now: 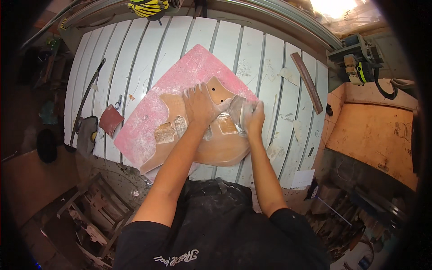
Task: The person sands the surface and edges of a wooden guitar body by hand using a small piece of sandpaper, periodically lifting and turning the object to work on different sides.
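A tan wooden electric guitar body [220, 150], with cut-out cavities and small dark holes, lies on a dusty pink mat [198, 63]. Its cavities are partly dusted white. My left hand [198, 105] rests flat on the body's upper part, fingers spread, holding it down. At the body's right side, my right hand [254, 118] is closed around a greyish sheet [236, 110] that looks like sandpaper and is pressed against the inner curve of the cutaway. Slight blur softens that hand and the sheet.
White slats form the table [227, 40]. On it are a dark wooden strip [307, 83], a curved reddish piece [111, 120] and a thin black strip [92, 85]. A rail-mounted machine [357, 63] stands at the right, above an orange-brown board [373, 139].
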`<state>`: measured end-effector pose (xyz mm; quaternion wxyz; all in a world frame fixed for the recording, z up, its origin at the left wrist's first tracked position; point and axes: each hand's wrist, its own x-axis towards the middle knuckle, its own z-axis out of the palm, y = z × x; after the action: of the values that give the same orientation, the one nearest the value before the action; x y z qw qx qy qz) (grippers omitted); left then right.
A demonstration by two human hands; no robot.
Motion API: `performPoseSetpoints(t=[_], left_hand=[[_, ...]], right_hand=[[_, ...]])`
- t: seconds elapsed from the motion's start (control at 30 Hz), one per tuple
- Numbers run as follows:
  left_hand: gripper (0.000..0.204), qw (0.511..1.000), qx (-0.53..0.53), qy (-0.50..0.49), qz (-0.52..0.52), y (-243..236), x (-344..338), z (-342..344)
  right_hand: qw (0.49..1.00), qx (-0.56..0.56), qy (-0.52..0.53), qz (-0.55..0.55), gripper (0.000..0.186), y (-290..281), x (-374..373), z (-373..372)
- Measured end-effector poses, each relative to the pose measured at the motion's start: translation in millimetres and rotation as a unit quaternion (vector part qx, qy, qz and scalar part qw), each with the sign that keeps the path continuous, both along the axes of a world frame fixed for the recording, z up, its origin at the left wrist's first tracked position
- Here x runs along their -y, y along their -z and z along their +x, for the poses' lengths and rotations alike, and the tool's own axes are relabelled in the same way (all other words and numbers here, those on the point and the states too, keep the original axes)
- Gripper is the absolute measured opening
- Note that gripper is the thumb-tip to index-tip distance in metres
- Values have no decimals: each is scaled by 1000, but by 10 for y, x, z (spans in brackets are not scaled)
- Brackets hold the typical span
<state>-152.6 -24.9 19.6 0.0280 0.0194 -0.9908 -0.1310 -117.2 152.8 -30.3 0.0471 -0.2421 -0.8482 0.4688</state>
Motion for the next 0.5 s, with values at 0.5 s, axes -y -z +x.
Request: performPoseSetpoints(t=[0.5], left_hand=[[91,999,-38,-3,24,75,-43,-25]], right_hand=[[997,-80,-16,13,42,229,-87,123]])
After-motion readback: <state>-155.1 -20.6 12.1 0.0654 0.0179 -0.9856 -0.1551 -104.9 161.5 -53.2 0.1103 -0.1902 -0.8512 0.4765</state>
